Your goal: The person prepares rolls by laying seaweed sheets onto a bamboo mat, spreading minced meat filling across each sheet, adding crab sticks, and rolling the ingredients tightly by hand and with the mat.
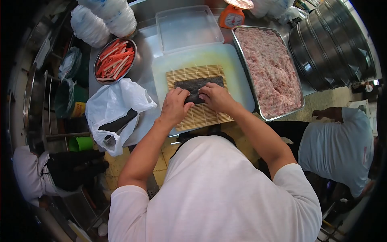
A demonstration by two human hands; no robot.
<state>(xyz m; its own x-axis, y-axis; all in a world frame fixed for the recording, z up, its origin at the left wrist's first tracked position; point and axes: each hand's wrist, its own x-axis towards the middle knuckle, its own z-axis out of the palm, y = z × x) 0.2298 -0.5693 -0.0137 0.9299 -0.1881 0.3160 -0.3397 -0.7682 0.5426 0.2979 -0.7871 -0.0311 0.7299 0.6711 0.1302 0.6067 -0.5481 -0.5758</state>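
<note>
Flanking mat [206, 116]: bowl [136, 53], meat tray [283, 115]

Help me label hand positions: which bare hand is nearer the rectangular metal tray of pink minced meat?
Right: the right hand lies left of the tray; the left hand is farther left.

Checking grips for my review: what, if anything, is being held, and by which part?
A dark, rectangular seaweed sheet, by its near edge: left hand towards the left end, right hand towards the right end.
</note>
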